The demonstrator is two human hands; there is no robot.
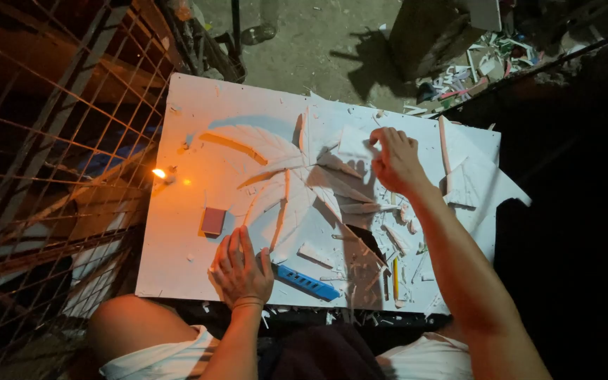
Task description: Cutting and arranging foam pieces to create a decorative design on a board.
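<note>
A white foam board (198, 105) lies flat in front of me with a carved white leaf-shaped relief (283, 183) on it. My left hand (242, 267) rests flat on the board's near edge, fingers spread, just below the relief. My right hand (395, 160) reaches to the far middle and pinches a small white foam piece (355, 143) against the relief. A blue utility knife (307, 282) lies beside my left hand. A yellow pencil (395, 278) lies near my right forearm.
A small lit candle (160, 173) burns at the board's left edge. A dark red block (213, 220) sits close to my left hand. White foam scraps (395, 239) litter the right side. A wire mesh frame (51, 141) stands left; debris (473, 63) lies on the ground beyond.
</note>
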